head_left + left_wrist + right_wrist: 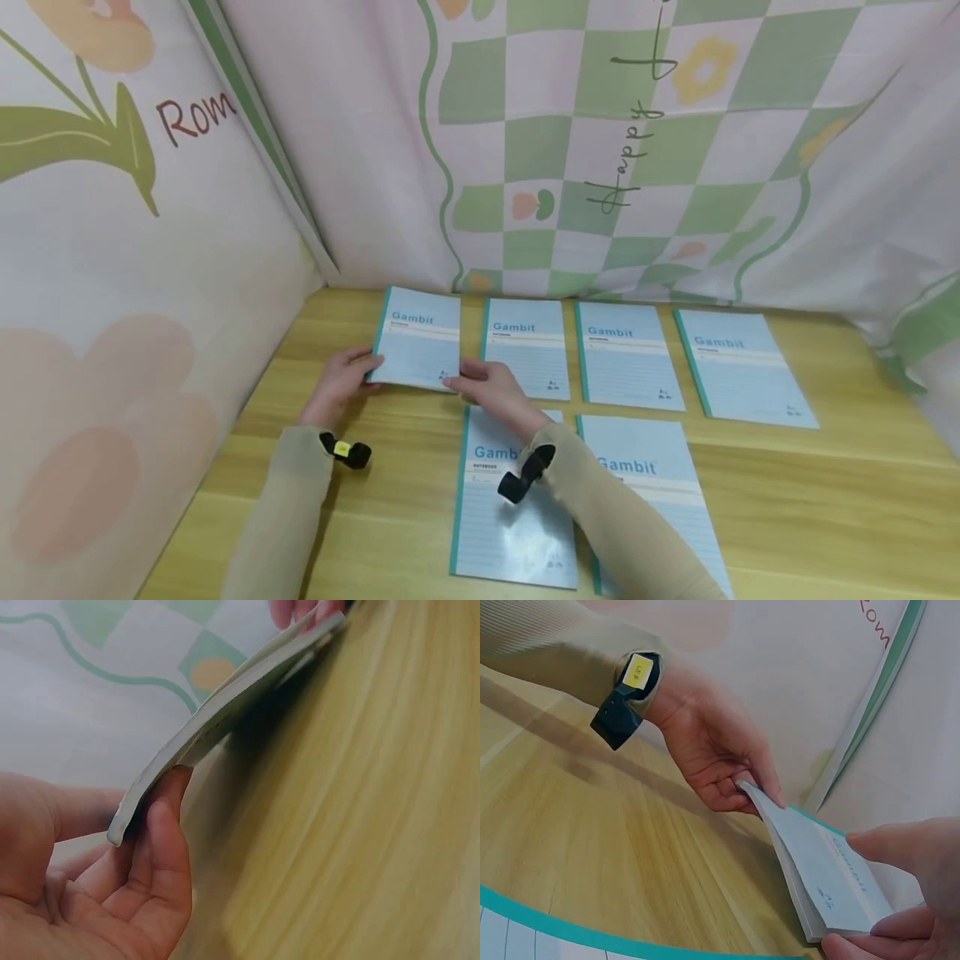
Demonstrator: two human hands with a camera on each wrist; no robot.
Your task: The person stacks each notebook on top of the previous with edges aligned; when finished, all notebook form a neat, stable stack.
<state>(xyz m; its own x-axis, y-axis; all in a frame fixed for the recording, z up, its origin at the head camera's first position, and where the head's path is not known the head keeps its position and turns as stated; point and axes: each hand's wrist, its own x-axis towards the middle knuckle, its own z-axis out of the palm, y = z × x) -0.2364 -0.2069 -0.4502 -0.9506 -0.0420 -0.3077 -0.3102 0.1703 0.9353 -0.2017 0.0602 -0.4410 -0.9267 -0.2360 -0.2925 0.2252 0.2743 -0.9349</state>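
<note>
Both hands hold a light-blue Gambit notebook point(416, 342) with a teal spine, at the back left of the table. My left hand point(341, 379) pinches its spine side, thumb on the cover and fingers curled beneath. At the opposite edge, my right hand point(491, 387) grips the lower right corner between thumb and fingers. In the left wrist view the notebook point(217, 712) slants, its near edge raised off the wood and the pages bowed. The right wrist view shows the cover slightly parted from the pages at the bottom edge, beside the right hand point(907, 900).
Three more notebooks lie in the back row: one point(528, 358) beside the right hand, one point(630, 358) in the middle, one point(742, 367) at right. Two others point(513, 525) point(660, 442) lie in front, partly under the right forearm. Patterned curtains point(540, 150) border the wooden table point(390, 517).
</note>
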